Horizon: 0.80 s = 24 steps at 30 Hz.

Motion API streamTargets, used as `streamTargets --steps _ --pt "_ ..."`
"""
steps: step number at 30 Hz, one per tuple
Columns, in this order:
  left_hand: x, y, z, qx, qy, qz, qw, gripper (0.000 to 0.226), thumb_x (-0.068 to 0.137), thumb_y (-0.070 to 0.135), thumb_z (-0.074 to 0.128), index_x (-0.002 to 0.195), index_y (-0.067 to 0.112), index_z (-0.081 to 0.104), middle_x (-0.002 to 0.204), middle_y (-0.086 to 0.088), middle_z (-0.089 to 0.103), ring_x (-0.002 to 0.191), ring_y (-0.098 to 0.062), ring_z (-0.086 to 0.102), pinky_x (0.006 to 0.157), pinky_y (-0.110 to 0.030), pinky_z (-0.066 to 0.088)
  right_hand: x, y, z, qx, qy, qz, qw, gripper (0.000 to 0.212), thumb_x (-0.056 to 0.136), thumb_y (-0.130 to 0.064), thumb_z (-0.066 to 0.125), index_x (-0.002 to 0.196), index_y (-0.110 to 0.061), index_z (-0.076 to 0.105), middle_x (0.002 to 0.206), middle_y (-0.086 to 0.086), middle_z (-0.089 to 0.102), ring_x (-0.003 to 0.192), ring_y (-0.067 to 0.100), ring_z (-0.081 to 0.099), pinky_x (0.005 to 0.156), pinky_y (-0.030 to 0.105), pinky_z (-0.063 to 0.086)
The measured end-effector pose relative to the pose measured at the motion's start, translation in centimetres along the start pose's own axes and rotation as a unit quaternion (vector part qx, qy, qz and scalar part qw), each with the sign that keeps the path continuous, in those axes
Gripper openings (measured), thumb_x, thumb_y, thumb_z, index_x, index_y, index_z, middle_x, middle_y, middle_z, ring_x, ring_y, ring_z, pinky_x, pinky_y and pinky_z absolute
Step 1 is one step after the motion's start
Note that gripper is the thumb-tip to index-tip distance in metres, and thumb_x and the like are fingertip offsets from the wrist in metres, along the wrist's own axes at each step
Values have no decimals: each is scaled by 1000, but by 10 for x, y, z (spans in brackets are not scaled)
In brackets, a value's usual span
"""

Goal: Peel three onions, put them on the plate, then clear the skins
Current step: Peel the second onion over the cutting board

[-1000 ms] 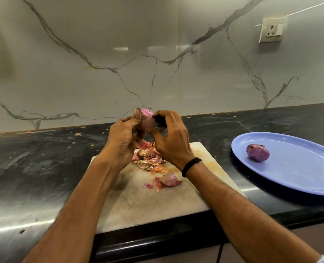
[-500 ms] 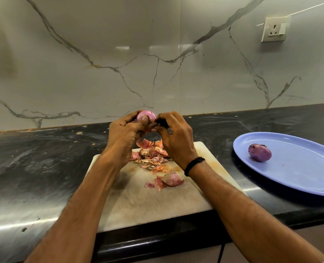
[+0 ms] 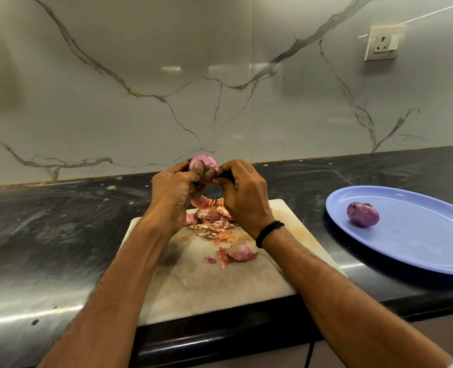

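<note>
A red onion is held up above the far end of the cutting board, between both hands; it is gripped by the left hand, fingers curled round it from the left and the thumb pressed on its near face; the right hand is curled tight as well, its fingertips pinched at the onion's right side; what exactly is under those fingertips cannot be told. A black wristband is worn on the right wrist. Loose onion skins are piled on the board below the hands, with a larger piece lying apart, nearer the camera. A peeled onion is seen on the left part of the blue plate; the plate is set on the black countertop, to the right of the board, not touching it. A wall socket is mounted on the marble backsplash, upper right.
</note>
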<state>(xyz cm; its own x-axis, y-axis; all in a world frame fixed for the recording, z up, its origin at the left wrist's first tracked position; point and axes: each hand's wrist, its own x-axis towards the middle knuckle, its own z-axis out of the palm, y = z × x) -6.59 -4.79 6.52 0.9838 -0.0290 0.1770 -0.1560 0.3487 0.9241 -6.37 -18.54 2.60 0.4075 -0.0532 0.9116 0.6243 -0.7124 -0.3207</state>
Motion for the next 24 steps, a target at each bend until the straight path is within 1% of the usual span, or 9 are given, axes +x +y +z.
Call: streamTargets --steps 2,5,7,11,16,18,20,22,24 --pt "1 0 -1 6 5 3 1000 15 88 10 69 102 14 72 101 -12 76 89 -19 74 81 -30 62 0 -2 0 22 6 14 1000 17 86 -2 70 101 -2 62 96 9 65 85 16 61 77 19 53" --pt "3 -1 -1 21 5 12 1000 27 82 14 72 109 14 72 112 -14 74 102 -27 73 85 -33 61 2 -1 0 24 16 25 999 21 89 -9 68 108 -3 63 103 10 63 89 12 58 81 7 46" --pt "2 -1 -1 11 -4 12 1000 32 76 16 73 108 14 72 112 -14 74 99 -27 74 84 -32 62 2 0 1 9 15 29 999 19 90 -9 68 108 -4 65 103 10 63 90 13 59 80 3 43" --pt "1 -3 1 19 -12 14 1000 41 69 19 75 109 13 72 112 -13 74 99 -28 74 90 -38 60 1 0 -1 3 32 27 999 11 90 -7 67 100 -4 68 96 9 65 85 13 59 76 8 45" --pt "-1 -3 2 26 -13 16 999 48 69 19 76 115 10 71 114 -14 73 101 -29 74 89 -39 61 0 1 0 -7 16 12 1000 7 90 -3 64 96 -3 66 90 9 65 80 18 59 71 22 52" --pt "-1 -3 3 26 -4 10 1000 43 72 20 75 114 10 71 113 -14 74 104 -29 73 90 -40 61 -1 0 2 -17 -6 -1 1000 9 89 -1 61 97 -2 65 91 10 64 80 19 59 71 27 53" --pt "0 -3 3 15 17 -2 1000 31 84 18 72 113 8 71 111 -16 74 106 -30 71 91 -41 60 -2 -1 2 -16 -23 -4 1000 10 89 0 60 97 -2 63 92 10 64 81 20 58 71 28 52" --pt "3 -3 1 -2 40 -14 999 28 95 15 65 120 3 68 116 -18 71 110 -32 69 86 -38 62 -2 -2 2 -11 -31 11 999 11 87 2 59 97 -3 61 90 9 63 80 18 56 69 26 49" --pt "4 -2 0 -21 60 -29 998 29 100 11 57 126 2 64 122 -18 67 111 -31 67 76 -32 63 -1 0 1 -10 -26 41 999 14 86 6 58 96 -4 59 89 8 62 79 15 53 68 25 47"
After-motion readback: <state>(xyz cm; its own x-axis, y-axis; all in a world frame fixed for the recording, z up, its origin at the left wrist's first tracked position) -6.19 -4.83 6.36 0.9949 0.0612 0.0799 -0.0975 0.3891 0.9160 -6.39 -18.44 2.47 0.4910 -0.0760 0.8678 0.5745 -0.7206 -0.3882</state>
